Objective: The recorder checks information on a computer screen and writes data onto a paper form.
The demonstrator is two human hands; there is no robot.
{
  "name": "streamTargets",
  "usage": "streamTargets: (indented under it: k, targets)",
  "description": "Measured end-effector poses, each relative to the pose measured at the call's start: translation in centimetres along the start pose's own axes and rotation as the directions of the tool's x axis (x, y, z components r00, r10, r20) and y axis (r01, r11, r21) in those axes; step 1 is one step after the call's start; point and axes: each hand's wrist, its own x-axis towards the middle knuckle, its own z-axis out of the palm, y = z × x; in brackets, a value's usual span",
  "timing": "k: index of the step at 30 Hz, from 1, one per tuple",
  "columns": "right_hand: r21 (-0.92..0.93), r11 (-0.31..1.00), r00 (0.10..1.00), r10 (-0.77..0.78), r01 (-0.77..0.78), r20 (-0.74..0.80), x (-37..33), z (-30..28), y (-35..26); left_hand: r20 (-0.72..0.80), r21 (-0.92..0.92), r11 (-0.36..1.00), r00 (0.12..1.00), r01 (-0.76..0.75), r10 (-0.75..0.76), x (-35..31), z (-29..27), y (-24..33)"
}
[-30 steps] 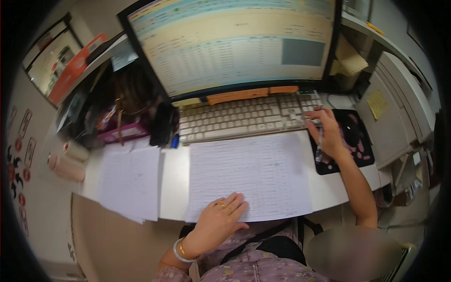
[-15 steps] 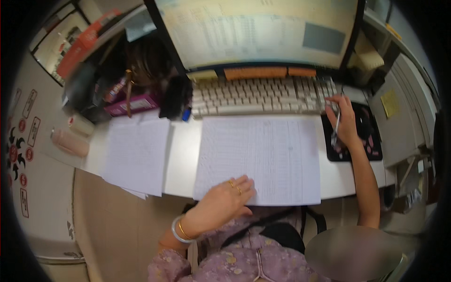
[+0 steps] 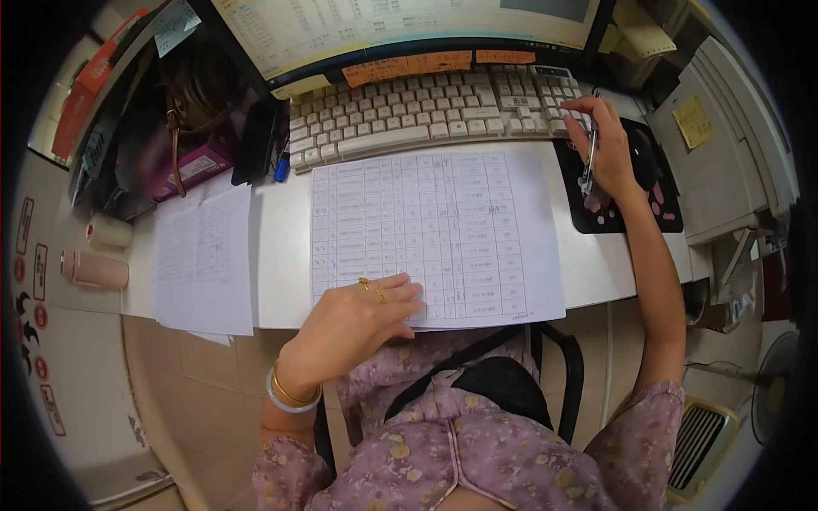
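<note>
A white sheet with a printed table (image 3: 426, 230) lies on the desk before me. My left hand (image 3: 358, 315) rests flat on its lower left edge, fingers stretched out and holding nothing. Two gold rings and two bangles are on that hand and wrist. My right hand (image 3: 609, 149) is at the number pad of the off-white keyboard (image 3: 409, 115), fingertips on or just over the keys. Tucked in this same hand is a pen (image 3: 589, 162), pointing down toward the black mouse pad (image 3: 605, 217). The dark mouse (image 3: 645, 159) sits beside the hand.
A monitor (image 3: 409, 25) stands behind the keyboard. To the left lie more papers (image 3: 204, 264), a blue-capped pen (image 3: 282, 166), a black phone-like object (image 3: 257, 140), a purple box (image 3: 200, 162) and a pink bottle (image 3: 94, 269). A pale cabinet-like machine (image 3: 720, 145) stands at right.
My view has tilted, so the desk things sit higher and farther left, with more of my lap in sight. Both hands keep about the same places on the sheet and at the number pad.
</note>
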Motion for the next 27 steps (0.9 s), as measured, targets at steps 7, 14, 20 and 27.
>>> streamTargets:
  k: [7,14,20,27]
  targets:
    - [0.019,0.999,1.0,0.026,-0.026,-0.006,0.0,0.2,0.5,-0.07,0.032,0.999,0.997,0.02,-0.018,-0.2,0.7,0.7]
    - [-0.038,0.999,0.999,-0.039,0.038,-0.018,0.1,0.0,0.7,-0.281,0.068,0.997,0.959,-0.023,0.041,-0.6,1.8,0.5]
    - [0.26,0.899,0.884,0.229,-0.353,0.408,0.4,-2.7,-5.1,-0.309,-0.038,0.998,0.949,0.047,-0.056,-0.7,1.8,0.6]
    - [0.288,0.957,0.422,-0.249,-0.029,0.872,-3.1,-2.8,-15.3,-0.284,-0.13,0.988,0.951,0.088,-0.122,-0.8,1.6,-0.1]
